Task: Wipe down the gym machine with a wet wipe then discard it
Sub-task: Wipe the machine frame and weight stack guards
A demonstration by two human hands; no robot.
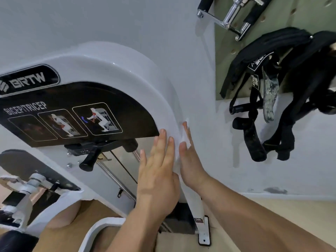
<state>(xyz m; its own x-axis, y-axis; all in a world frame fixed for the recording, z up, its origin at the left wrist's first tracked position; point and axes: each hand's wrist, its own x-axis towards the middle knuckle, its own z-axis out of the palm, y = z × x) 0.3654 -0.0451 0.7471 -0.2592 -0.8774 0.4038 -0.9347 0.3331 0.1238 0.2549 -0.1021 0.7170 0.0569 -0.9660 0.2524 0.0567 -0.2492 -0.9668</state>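
Note:
The gym machine is a white shroud (127, 70) carrying a black "BRTW" badge and a black "BICEP/TRICEP" placard (72, 113) with exercise pictures. My left hand (158, 170) lies flat with fingers spread on the shroud's front face, just right of the placard, and holds nothing. My right hand (190, 160) presses a white wet wipe (184, 138) against the shroud's right side edge. The wipe is bunched under its fingers and hard to tell from the white surface. The two hands are almost touching, one on each side of the edge.
A black lever knob (90, 161) and steel guide rods (116, 179) sit below the placard. On the right wall, a green pegboard (225, 51) holds a chrome bar handle (234, 17) and black straps with grips (254, 135). A white frame post (197, 210) stands on the wooden floor.

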